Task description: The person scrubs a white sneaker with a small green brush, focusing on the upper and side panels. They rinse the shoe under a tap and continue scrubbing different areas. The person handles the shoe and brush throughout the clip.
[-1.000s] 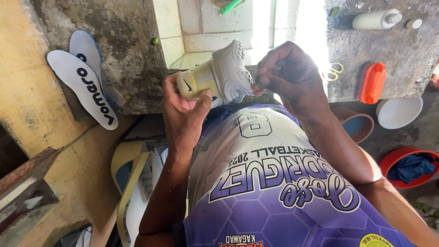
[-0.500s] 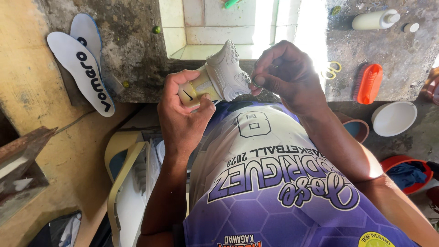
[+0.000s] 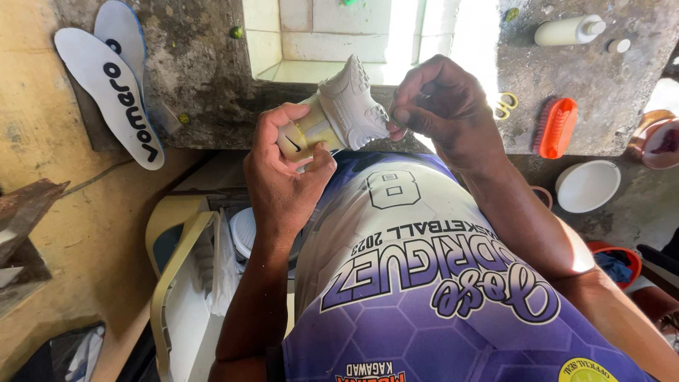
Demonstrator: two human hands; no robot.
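Head cam: left hand (image 3: 283, 177) grips white shoe (image 3: 339, 113), long axis tilted, sole upper-right; right hand (image 3: 438, 106) pinches its edge.

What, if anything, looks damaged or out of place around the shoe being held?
The white shoe, gripped by the left hand, shows yellowish staining near its heel. Its two insoles lie apart on the concrete ledge.

The left hand (image 3: 286, 177) covers the lower part of the white shoe (image 3: 339, 113). Fingertips of the right hand (image 3: 442, 106) hide whatever they pinch. A red basin (image 3: 615, 265) and a pink bowl (image 3: 661, 141) are cut off at the right edge.
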